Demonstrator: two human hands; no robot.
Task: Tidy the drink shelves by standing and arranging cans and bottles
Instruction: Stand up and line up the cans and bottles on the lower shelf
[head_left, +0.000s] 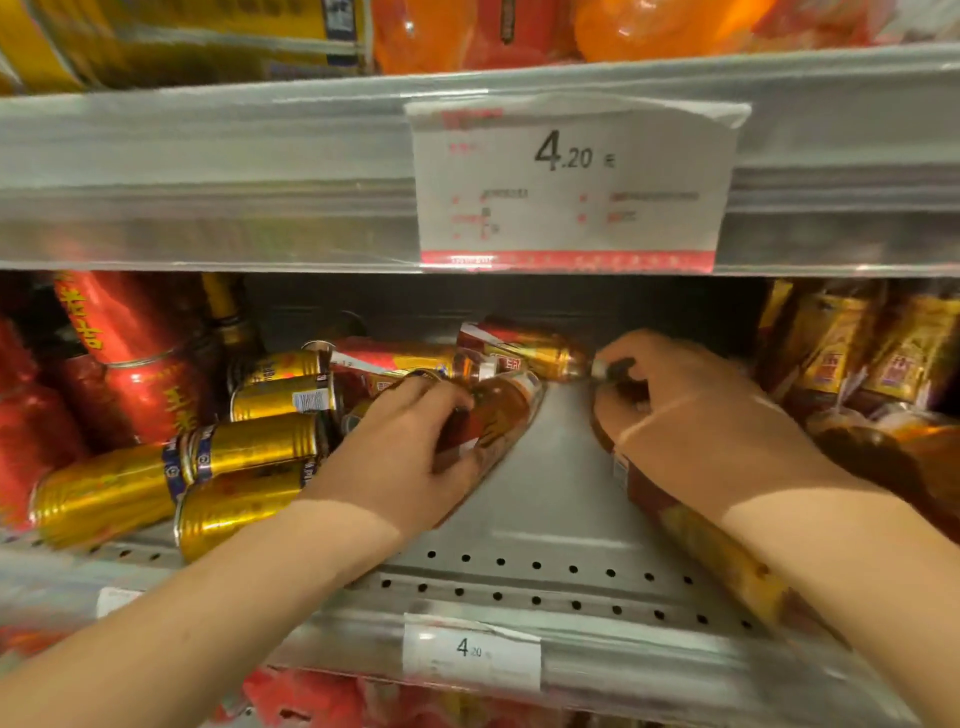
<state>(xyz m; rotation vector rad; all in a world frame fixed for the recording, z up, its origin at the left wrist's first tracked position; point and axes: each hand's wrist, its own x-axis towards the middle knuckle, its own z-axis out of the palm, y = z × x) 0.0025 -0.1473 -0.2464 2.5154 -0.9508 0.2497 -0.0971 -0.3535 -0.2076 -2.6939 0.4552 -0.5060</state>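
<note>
A toppled amber tea bottle (501, 402) lies on the metal shelf (545, 519) in the grip of a person's left hand (410, 452) while the right hand (691, 415) pinches the cap of a second bottle (535, 353) behind it, both apparently next to be stood upright beside fallen gold cans (249, 447).

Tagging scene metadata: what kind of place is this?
Most likely a shop's drinks aisle: metal shelves with a price tag reading 4.20 on the edge, stocked with gold cans and bottles, many lying on their sides.
</note>
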